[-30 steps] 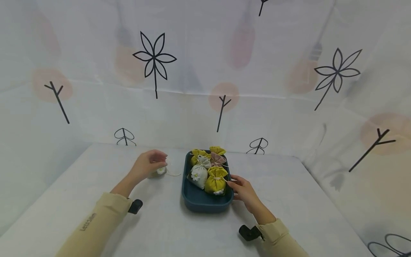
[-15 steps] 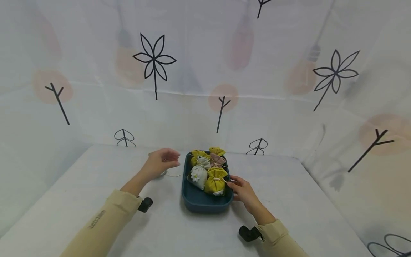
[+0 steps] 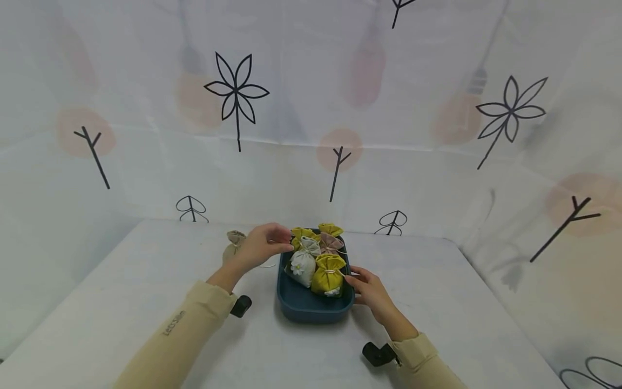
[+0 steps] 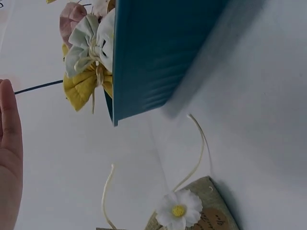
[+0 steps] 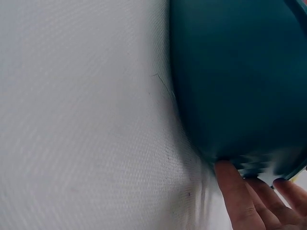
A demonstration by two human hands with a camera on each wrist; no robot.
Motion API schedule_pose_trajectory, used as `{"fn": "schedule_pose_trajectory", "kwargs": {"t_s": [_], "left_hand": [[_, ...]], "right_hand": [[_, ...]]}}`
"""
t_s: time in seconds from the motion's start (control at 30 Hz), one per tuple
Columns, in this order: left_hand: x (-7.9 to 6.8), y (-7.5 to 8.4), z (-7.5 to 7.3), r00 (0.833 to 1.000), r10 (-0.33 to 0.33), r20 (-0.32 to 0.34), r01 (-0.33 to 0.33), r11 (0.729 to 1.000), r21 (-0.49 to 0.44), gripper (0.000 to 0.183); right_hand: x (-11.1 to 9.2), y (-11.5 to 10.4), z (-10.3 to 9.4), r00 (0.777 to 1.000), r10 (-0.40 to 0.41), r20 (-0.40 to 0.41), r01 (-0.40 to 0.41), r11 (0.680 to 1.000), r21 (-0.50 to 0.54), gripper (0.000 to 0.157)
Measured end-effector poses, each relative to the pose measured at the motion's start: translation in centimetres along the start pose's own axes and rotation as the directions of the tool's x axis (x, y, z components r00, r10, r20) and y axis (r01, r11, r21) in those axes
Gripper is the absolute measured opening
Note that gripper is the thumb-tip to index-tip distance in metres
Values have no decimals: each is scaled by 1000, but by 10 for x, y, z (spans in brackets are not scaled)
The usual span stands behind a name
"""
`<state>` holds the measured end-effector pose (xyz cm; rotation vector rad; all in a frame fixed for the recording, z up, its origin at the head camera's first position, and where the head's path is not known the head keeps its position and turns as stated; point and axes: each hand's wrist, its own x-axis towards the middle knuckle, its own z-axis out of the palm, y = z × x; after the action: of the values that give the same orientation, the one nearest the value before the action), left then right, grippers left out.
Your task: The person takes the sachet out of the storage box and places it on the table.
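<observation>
Left hand (image 3: pixel 259 246) has come to the box, away from the grey-green fabric pouch with a white flower (image 3: pixel 233 247).
We see this pouch on the white table (image 3: pixel 146 329), left of the dark-teal plastic box (image 3: pixel 315 314), where the small yellow, white and pink fabric pouches (image 3: pixel 328 276) lie. The left fingers, loosely bent, are near the back yellow pouches and hold nothing visible; so we judge that no pouch is lifted yet. Right hand (image 3: pixel 371 294) still holds the box wall, fingers outside, thumb at the rim.

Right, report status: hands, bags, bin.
Left hand empty, near bin. Right hand holds bin's right side. At least five bags inside, one bag outside. No obstacle seen.
</observation>
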<state>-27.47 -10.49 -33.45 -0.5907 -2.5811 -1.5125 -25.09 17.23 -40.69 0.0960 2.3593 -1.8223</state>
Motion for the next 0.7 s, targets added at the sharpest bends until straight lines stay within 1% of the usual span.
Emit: {"fn": "schedule_pose_trajectory", "kwargs": {"t_s": [0.17, 0.27, 0.57, 0.7], "left_hand": [[9, 6, 12, 999, 22, 27, -22, 999, -25, 31], [14, 9, 19, 999, 35, 40, -34, 999, -23, 31], [23, 14, 31, 994, 77, 83, -74, 997, -33, 32], [25, 16, 36, 991, 76, 106, -74, 997, -22, 32]], "right_hand": [[0, 0, -1, 1000, -3, -1, 3, 1000, 10, 46], [1, 1, -1, 1000, -5, -4, 5, 1000, 10, 46], [2, 2, 0, 1000, -7, -6, 7, 1000, -2, 46], [1, 1, 0, 1000, -2, -9, 2, 1000, -5, 48]]}}
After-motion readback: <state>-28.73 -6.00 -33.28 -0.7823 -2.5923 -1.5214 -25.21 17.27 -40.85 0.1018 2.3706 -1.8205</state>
